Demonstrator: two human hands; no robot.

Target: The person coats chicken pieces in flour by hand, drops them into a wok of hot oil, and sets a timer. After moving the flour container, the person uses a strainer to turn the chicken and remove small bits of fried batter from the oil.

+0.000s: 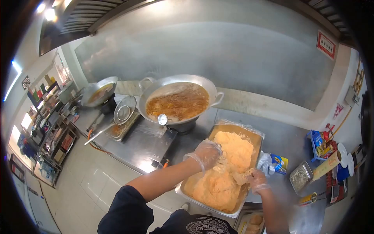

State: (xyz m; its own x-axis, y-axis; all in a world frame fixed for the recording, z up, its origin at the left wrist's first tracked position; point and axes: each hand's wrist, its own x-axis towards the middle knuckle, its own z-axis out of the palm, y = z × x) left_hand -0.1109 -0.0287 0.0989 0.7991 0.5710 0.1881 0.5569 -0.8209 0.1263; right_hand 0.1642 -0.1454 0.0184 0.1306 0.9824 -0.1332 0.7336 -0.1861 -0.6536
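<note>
A deep metal tray [260,137] holds heaps of pale orange breading flour [233,150]. My left hand [208,154], in a clear plastic glove, is over the tray's middle with its fingers curled down at the flour; what they close on is mostly hidden. At the tray's right side, my gloved right hand [258,181] grips a flour-coated piece [240,178] whose kind is covered by the coating.
Behind the tray, a large two-handled wok [212,86] of bubbling brown oil sits on a burner. Left of it, a strainer [125,110] rests on a shallow tray [117,136]. Another wok [102,91] stands farther left. A clear container [301,178] and a blue basket [316,146] are at right.
</note>
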